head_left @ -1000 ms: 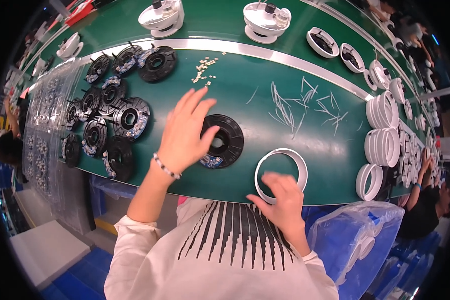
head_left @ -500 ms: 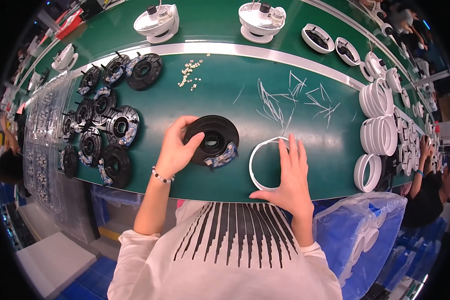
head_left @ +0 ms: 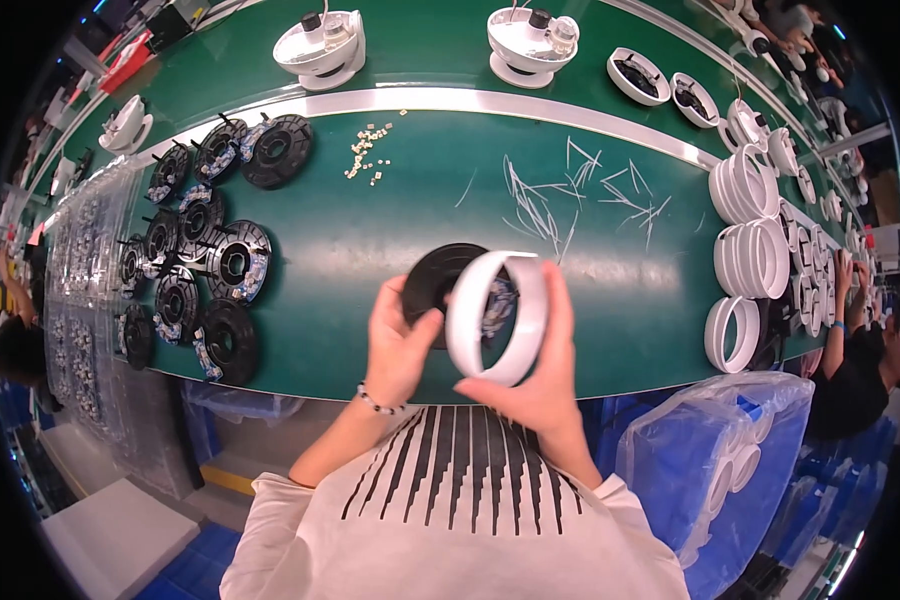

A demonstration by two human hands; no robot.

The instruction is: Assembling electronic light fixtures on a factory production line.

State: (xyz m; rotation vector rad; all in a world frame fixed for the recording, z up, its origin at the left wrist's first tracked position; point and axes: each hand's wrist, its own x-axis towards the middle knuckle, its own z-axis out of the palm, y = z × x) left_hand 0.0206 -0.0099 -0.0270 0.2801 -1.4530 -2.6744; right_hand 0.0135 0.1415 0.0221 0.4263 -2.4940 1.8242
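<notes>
My left hand [head_left: 398,340] is closed on the edge of a round black plastic disc [head_left: 432,285], which carries a small blue circuit board [head_left: 498,306]. Across the right part of that disc, my right hand [head_left: 545,370] grips a white plastic ring [head_left: 467,318], tilted and lifted off the table. The circuit board shows through the ring's opening. Whether ring and disc touch cannot be told, since the ring overlaps the disc in view. Both hands are above the front middle of the green table [head_left: 350,240].
Black discs with blue boards [head_left: 235,262] lie grouped at the left, beside clear plastic trays [head_left: 80,290]. Small pale connectors [head_left: 366,146] and thin white strips [head_left: 535,200] lie farther back. Stacked white rings [head_left: 745,258] stand right. White domed housings [head_left: 320,48] sit beyond a metal rail. Another person works at far right.
My right hand has lifted the white ring from the table and brought it left over the disc. My left hand has moved right and slightly nearer with the disc.
</notes>
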